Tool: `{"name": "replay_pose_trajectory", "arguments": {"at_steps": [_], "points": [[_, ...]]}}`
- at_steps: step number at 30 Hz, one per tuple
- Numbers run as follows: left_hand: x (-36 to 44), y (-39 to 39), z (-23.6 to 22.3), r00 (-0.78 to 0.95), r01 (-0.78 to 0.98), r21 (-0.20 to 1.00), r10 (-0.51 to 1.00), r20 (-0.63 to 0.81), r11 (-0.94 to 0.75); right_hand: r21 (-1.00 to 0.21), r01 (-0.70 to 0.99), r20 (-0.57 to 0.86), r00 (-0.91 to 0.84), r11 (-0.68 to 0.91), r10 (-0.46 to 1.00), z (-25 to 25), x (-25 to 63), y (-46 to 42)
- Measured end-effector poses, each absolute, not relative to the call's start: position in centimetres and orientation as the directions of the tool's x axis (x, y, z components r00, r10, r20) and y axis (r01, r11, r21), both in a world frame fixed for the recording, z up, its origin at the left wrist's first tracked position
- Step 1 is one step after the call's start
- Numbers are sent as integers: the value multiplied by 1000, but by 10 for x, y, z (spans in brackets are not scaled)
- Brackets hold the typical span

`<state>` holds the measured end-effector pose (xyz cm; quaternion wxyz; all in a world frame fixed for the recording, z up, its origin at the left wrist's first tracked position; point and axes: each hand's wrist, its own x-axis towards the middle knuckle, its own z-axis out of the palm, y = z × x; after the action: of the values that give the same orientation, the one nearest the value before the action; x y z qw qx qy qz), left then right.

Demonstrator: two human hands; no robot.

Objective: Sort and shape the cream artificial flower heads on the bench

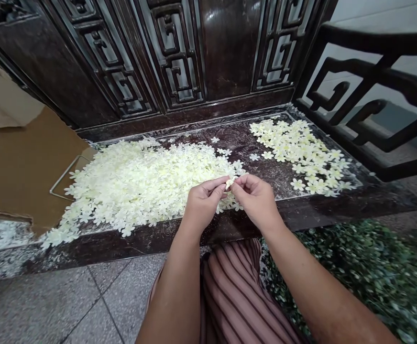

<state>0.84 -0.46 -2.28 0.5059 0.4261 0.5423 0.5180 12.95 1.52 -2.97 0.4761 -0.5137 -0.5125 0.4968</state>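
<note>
The step in hand seems to be fingertip work on one small, cream-white, petalled flower (229,183), held just above the front edge of the dark, polished wooden bench (301,210). The left hand (204,198) pinches it between thumb and forefinger, and the right hand (257,193) meets it from the other side, thumb and finger also closed on it. The next move likely calls for a light, steady pinch, as the petals look thin. Fingers cover part of the flower, so its full outline cannot be told. A dense heap of pale, star-shaped flowers (147,177) spreads leftward along the bench; a looser patch of similar yellowish-white flowers (301,153) lies near its right end, reaching the back right corner.
</note>
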Motion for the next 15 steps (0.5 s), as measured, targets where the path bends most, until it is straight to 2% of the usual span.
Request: {"name": "replay_pose_trajectory", "arguments": {"at_steps": [6,15], "points": [[10,-4,-22,-156,-54,996,985,-80,72,-991,-40,-120,-119,-126,986,-19,131,10],[10,-6,-21,-129,-27,997,989,-74,71,-964,-193,-151,-173,-184,973,-19,135,10]]}}
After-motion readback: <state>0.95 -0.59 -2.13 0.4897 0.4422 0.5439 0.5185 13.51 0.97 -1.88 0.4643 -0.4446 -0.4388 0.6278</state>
